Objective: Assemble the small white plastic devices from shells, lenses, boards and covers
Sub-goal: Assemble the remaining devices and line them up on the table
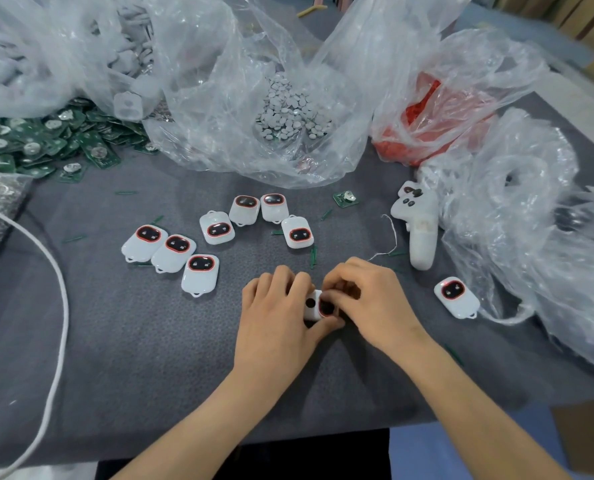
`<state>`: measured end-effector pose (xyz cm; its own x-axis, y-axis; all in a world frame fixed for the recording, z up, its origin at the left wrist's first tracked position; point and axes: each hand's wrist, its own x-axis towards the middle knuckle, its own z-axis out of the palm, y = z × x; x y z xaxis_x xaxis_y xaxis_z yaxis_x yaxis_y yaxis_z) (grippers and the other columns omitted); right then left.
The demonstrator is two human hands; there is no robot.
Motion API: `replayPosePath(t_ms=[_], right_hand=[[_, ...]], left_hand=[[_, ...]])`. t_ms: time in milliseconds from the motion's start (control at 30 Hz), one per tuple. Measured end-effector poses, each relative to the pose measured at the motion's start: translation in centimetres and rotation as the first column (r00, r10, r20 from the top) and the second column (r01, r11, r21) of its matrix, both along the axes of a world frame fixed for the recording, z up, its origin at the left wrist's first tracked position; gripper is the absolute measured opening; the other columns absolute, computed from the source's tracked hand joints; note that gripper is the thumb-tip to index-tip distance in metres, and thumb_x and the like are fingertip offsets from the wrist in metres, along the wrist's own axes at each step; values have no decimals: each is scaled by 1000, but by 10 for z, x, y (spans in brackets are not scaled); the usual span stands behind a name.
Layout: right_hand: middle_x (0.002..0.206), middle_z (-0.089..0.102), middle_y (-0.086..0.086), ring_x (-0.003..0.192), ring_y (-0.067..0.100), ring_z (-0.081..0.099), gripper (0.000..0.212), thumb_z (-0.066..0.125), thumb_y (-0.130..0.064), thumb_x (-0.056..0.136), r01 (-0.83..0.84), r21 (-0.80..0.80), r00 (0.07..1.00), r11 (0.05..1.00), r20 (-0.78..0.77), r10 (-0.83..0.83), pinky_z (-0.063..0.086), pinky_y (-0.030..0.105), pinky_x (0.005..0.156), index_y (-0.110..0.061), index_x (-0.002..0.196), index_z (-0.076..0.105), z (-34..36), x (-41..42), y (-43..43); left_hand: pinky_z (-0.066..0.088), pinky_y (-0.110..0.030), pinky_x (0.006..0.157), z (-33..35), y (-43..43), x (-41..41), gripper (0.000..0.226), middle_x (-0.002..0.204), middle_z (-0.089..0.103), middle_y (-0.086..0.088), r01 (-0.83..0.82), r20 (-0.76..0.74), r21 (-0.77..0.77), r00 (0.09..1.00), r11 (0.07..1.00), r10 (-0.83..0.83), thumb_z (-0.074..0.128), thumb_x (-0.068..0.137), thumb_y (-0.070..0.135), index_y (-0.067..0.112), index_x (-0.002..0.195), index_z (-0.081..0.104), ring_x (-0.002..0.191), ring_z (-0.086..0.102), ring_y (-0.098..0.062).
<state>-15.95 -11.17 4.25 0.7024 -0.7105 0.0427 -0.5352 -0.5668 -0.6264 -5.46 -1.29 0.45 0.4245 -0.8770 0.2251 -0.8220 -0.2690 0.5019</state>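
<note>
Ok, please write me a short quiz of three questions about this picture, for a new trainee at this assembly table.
1. Where does the pile of green circuit boards lie? A) far left B) far right C) near edge, centre
2. True or false: the left hand and the right hand both hold one small white plastic device.
3. How many finished white devices with red-ringed black windows lie loose, untouched, on the dark grey table mat?

Key: 1 A; 2 true; 3 eight.
</note>
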Motion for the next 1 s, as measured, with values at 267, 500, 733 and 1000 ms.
replayPosePath(t_ms=[267,500,733,1000], right_hand=[[67,62,-4,58,3,48,9,75,-10,78,39,264,996,964,64,-58,38,14,58,-15,74,68,-5,-3,-7],[73,60,-6,55,1,47,10,74,-23,81,75,238,997,968,-9,-75,38,10,56,-20,78,65,-3,-1,-6],[72,67,-7,60,4,57,8,75,-21,80,152,447,942,881,204,-266,45,17,56,-24,81,68,-13,-3,13],[79,72,-6,71,11,68,18,74,-5,79,266,356,747,896,511,-425,55,27,66,-23,83,76,-18,0,40]], left_hand=[[33,-32,82,1,1,0,43,87,48,2,45,-15,6,999,999,-45,54,76,60,18,87,55,83,50,-21],[44,-37,78,2,3,-4,38,94,49,-4,47,33,-21,998,999,-46,63,78,46,12,96,61,84,51,-24],[27,-21,65,6,5,-3,41,80,45,19,49,-224,-43,973,998,-57,73,77,37,28,99,40,73,40,-2],[38,0,72,3,7,-1,41,88,54,31,19,-389,-193,916,981,-94,72,83,11,33,110,50,80,54,18]])
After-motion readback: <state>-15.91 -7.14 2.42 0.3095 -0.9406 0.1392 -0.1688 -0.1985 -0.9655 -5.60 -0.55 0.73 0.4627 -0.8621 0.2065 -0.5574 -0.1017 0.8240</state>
